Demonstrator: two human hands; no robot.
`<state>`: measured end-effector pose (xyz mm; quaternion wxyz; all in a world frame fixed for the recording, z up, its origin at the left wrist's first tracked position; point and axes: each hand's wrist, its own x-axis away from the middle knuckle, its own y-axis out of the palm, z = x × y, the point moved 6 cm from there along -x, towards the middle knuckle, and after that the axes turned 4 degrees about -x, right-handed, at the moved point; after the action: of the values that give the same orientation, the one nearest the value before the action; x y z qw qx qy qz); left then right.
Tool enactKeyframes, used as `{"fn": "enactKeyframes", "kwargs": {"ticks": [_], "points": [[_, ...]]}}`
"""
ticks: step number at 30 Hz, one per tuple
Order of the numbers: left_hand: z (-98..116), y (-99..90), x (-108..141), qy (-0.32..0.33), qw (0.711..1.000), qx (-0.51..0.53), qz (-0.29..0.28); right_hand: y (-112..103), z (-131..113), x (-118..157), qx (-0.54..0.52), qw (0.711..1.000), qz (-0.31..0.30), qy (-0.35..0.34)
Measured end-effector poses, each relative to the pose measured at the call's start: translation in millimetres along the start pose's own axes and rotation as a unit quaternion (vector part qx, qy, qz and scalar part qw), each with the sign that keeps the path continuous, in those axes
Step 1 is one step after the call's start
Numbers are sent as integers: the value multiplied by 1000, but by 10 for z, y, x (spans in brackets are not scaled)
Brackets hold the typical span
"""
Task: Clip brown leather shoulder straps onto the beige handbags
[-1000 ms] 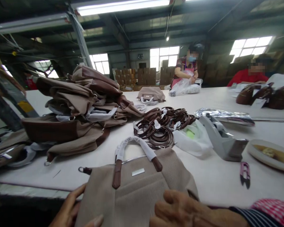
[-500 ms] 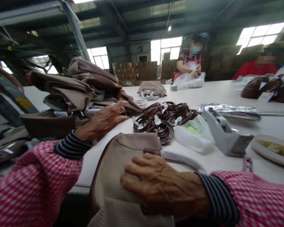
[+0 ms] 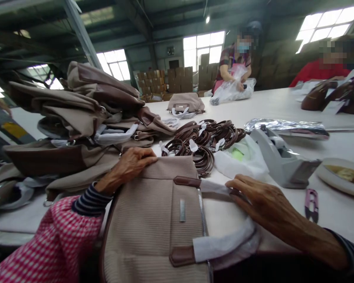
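Note:
A taupe ribbed handbag [image 3: 153, 204] with dark brown trim lies on its side in front of me, its zip edge facing right. A small metal plate [image 3: 182, 210] shows on its front. My left hand [image 3: 132, 167] is closed on the bag's far upper corner, thumb and fingers pinched together. On the right, my right hand [image 3: 262, 200] has its fingers bent over the bag's handle [image 3: 227, 245], which is wrapped in white padding. Just beyond the bag lie several coiled brown straps [image 3: 205, 141] with white ties.
Similar bags are piled [image 3: 85, 106] at left. On the right are a grey tape dispenser [image 3: 286, 161], pink thread snips [image 3: 312, 204], a shallow dish [image 3: 342, 177] and a foil sheet [image 3: 286, 127]. Across the table, a person [image 3: 233, 74] handles clear plastic; another sits farther right.
My right hand has moved from the bag's front to its handle, uncovering the metal plate. My left hand has come from beside the pile down onto the bag's corner.

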<state>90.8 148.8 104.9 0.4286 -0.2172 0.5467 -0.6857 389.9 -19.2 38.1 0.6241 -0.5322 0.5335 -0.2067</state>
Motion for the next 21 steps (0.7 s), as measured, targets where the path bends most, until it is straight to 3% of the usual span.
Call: {"fn": "enactKeyframes", "kwargs": {"ticks": [2,4,6,8,11,13,16,18,19,21], "points": [[69,-211,-112,10,999,-1,53,-48,22,-101,16,1000,17,20],[87,-261,-239,19,996,-24,84,-141,90,-202,22,998,34,53],[46,-113,-381,21,995,-56,79,-214,195,-284,17,996,29,83],[-31,158,-511,17,996,-72,51,-235,315,-353,-9,995,-10,103],[-110,476,-615,24,997,-61,28,-228,446,-454,-133,978,-92,131],[-126,512,-624,27,998,-50,33,-220,428,-543,-305,929,-138,160],[-77,354,-603,35,997,-28,57,-234,241,-744,-573,785,-122,201],[12,193,-571,42,996,-12,72,-207,30,-888,-680,701,-102,189],[73,96,-541,44,995,8,86,-173,-103,-949,-708,678,-110,162],[237,-134,-431,49,987,77,134,-60,-376,-1023,-713,678,-148,95]]}}
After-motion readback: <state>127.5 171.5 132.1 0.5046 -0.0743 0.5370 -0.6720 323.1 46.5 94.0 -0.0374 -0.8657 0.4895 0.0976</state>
